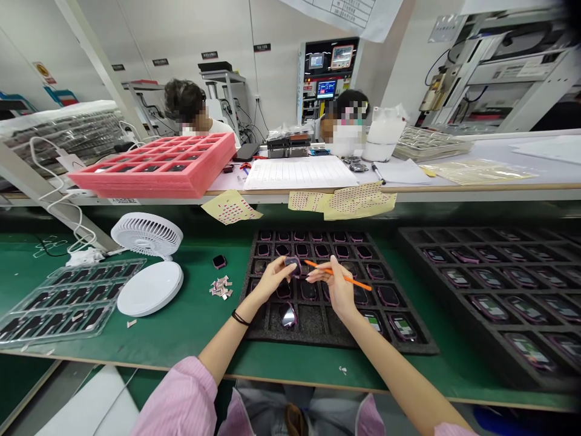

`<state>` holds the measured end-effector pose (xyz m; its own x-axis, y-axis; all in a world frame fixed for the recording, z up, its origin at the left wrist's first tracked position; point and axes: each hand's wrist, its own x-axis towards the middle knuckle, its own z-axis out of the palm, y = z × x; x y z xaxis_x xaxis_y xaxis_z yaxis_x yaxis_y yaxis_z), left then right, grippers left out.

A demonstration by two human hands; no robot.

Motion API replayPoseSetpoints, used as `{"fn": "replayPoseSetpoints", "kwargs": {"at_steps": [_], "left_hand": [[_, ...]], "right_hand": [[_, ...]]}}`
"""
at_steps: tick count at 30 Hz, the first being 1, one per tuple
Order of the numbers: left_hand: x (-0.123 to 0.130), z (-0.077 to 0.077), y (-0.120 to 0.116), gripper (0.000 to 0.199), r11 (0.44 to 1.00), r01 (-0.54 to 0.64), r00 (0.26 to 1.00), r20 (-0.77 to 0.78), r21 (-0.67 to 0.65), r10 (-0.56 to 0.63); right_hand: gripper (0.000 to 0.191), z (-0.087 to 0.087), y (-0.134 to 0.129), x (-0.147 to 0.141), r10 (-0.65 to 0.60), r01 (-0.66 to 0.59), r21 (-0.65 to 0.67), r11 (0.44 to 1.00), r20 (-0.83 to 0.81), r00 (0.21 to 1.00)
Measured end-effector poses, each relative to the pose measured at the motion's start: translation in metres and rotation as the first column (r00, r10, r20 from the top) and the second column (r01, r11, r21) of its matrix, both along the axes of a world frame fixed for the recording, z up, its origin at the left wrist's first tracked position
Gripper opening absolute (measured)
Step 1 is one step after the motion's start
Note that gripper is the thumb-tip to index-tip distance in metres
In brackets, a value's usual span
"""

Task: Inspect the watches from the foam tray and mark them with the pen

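My left hand (272, 280) grips a small watch-like case (293, 265) above the black foam tray (308, 330). In my right hand (334, 283) is an orange stick (358, 282), its left end close beside the case. Similar dark, rounded square cases fill many compartments of the tray, partly hidden under my hands. One case with a shiny face (287, 315) lies in the front row, with bare foam compartments to its right. Another case (219, 261) rests on the green mat left of the tray, behind a small pile of pale pieces (221, 287).
A second foam tray (481, 339) with cases stands at right. At left are a white fan (149, 287) and a clear plastic tray (59, 303). The shelf (272, 195) ahead bears a pink foam tray (154, 181) and papers. Two people sit beyond it.
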<state>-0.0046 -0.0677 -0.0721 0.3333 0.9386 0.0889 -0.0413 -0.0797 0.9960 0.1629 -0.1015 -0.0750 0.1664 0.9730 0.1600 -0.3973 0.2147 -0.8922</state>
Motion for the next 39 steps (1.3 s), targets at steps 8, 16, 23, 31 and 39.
{"fn": "replayPoseSetpoints", "kwargs": {"at_steps": [8, 16, 23, 31, 39], "left_hand": [[-0.067, -0.004, -0.062, 0.040, 0.932, -0.211, 0.872, -0.374, 0.294, 0.316], [-0.080, -0.025, -0.110, 0.024, 0.823, -0.102, 0.559, -0.652, 0.559, 0.512], [-0.035, -0.016, -0.099, 0.034, 0.785, 0.300, 0.511, -0.786, 0.542, 0.347], [-0.043, 0.017, -0.071, 0.032, 0.751, 0.572, 0.459, -0.888, 0.330, 0.041], [-0.003, 0.056, -0.066, 0.025, 0.740, 0.668, 0.052, -0.997, 0.075, 0.054]], "right_hand": [[0.053, 0.004, -0.008, -0.004, 0.077, -0.097, 0.070, 0.993, 0.247, 0.966], [0.049, 0.021, -0.029, 0.022, 0.027, -0.053, 0.047, 0.997, 0.435, 0.900], [0.048, 0.003, -0.072, 0.105, -0.224, 0.344, 0.031, 0.938, 0.812, 0.538], [0.054, -0.026, -0.102, 0.161, -0.338, 0.509, 0.267, 0.818, 0.940, 0.052], [0.055, -0.036, -0.085, 0.149, -0.285, 0.410, 0.272, 0.871, 0.958, -0.031]]}}
